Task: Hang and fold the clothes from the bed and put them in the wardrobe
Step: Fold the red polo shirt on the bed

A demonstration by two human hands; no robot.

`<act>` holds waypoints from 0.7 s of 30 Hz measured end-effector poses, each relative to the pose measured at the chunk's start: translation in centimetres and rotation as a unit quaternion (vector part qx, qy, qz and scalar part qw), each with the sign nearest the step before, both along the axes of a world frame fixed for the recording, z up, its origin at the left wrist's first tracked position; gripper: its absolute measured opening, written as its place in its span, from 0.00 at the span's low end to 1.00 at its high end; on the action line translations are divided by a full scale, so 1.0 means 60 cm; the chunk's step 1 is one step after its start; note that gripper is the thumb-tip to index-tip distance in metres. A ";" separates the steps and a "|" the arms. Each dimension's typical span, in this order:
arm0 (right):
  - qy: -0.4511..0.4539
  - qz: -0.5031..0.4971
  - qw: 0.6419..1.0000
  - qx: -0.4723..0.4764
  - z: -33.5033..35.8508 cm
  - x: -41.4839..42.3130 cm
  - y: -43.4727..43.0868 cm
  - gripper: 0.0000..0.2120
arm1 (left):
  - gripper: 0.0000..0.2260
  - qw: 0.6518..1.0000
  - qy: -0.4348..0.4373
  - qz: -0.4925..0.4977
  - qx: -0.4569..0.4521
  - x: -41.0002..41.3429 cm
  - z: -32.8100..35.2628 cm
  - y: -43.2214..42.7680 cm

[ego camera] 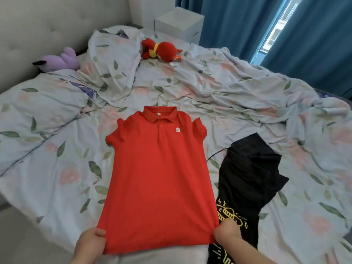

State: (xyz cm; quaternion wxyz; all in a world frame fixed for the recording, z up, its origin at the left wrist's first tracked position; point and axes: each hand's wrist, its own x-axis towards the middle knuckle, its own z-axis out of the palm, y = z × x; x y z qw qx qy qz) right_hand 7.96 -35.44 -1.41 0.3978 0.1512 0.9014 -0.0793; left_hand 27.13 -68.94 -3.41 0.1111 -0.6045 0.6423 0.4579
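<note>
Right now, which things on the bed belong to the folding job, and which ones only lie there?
For the job: red polo shirt, spread flat, its hem gripped by the left hand and right hand; black printed garment, crumpled beside it.

Lying about: red plush toy, purple plush toy, pillow, white nightstand.

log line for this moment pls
step: spreading red polo shirt flat on bed | left hand: grips hem | right hand: grips hem | black garment: beside, unfolded
</note>
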 end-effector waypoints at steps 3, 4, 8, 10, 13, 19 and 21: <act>-0.041 0.023 0.998 0.032 -0.035 0.047 0.042 0.15 | 0.22 0.997 -0.063 -0.002 0.037 0.071 -0.077 -0.003; -0.059 0.033 0.997 0.034 -0.045 0.053 0.053 0.16 | 0.24 0.995 -0.091 -0.030 0.040 0.092 -0.097 -0.002; -0.089 0.124 0.988 0.017 -0.059 0.025 0.044 0.17 | 0.06 0.960 -0.196 -0.194 -0.049 0.093 -0.103 -0.001; -0.017 0.183 0.983 -0.005 -0.066 -0.017 0.015 0.17 | 0.14 0.935 -0.196 -0.266 -0.126 0.037 -0.079 0.010; 0.104 0.269 0.955 -0.065 -0.092 -0.098 -0.047 0.15 | 0.21 0.891 -0.094 -0.380 -0.231 -0.071 -0.094 0.008; 0.291 0.411 0.856 -0.120 -0.213 -0.289 -0.140 0.32 | 0.29 0.767 0.054 -0.549 -0.328 -0.319 -0.183 0.008; 0.303 0.426 0.846 -0.106 -0.246 -0.320 -0.149 0.34 | 0.31 0.771 0.047 -0.535 -0.342 -0.372 -0.208 0.026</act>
